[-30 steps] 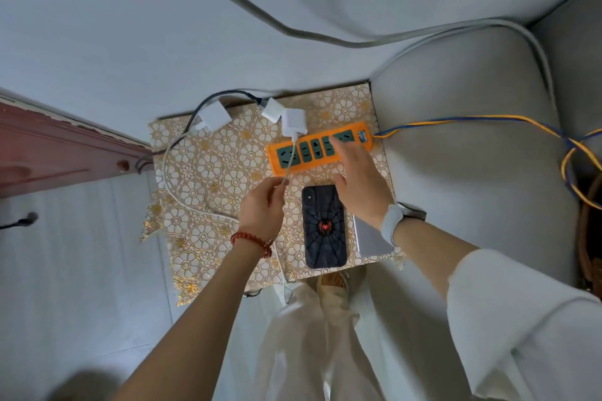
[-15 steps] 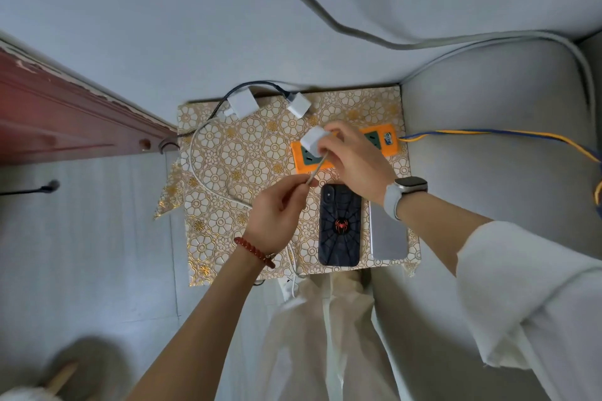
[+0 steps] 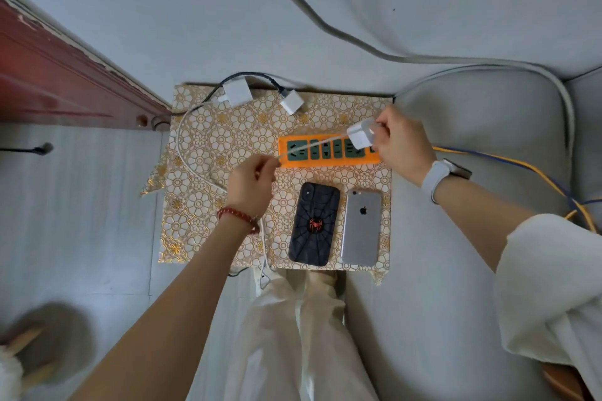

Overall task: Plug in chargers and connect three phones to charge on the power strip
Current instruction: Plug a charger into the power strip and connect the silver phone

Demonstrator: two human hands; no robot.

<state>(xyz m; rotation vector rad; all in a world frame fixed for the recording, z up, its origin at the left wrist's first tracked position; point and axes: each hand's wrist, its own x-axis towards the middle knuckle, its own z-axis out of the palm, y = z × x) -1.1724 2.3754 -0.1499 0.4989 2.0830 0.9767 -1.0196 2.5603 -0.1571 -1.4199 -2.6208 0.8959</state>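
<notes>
Right hand [image 3: 399, 143] grips white cube charger [image 3: 360, 137] above orange plastic power strip [image 3: 329, 153]; left hand [image 3: 252, 185] pinches its white cable [image 3: 312, 145] taut. Next: likely seat prongs in socket just below grip.

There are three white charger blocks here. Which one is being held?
The charger block over the right end of the orange power strip, pinched by the right hand. The other two lie untouched along the table's far edge.

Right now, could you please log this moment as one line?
right hand: holds white charger over orange power strip | left hand: pinches its cable | two phones: unconnected
</notes>
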